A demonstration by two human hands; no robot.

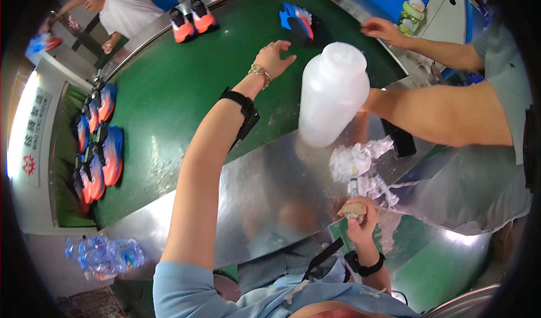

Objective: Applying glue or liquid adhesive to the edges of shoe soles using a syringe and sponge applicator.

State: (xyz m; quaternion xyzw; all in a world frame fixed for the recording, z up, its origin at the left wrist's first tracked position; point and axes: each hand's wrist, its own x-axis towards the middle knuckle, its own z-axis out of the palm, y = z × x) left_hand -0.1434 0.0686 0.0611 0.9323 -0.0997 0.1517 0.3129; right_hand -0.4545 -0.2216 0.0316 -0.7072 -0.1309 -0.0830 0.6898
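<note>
My left hand (274, 59) reaches out over the green conveyor belt (169, 92), fingers apart and holding nothing. Just beyond it, to the right, a blue and orange sports shoe (297, 20) lies on the belt. Near my body, my right hand (365, 222) is closed around a small, rough tan lump (354, 210), whose kind I cannot make out. Between the two hands a large white plastic jug (332, 95) stands at the metal edge. Next to it is a heap of crumpled white paper or film (358, 163).
A pair of orange and black shoes (193, 20) stands at the far side, with several more shoes (104, 143) at left. Co-workers are at right (451, 112) and far left (127, 11). A black phone-like object (402, 143) lies by the jug; clear plastic bottles (107, 254) sit lower left.
</note>
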